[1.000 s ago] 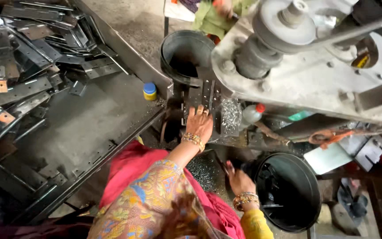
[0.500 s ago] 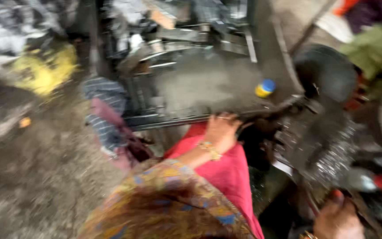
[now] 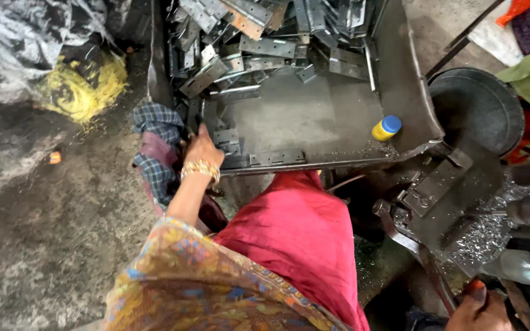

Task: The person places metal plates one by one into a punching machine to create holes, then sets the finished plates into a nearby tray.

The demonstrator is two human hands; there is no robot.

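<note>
The left hand reaches onto the near left corner of the grey sheet-metal tray surface, its grip closing on flat grey perforated steel brackets lying right under the fingers; whether they are pinched firmly cannot be told. More dull, scuffed bracket strips heap along the far edge. A small yellow plastic bottle with a blue cap stands near the right edge. The right hand shows only partly, grip unclear, beside bright metal shavings.
</note>
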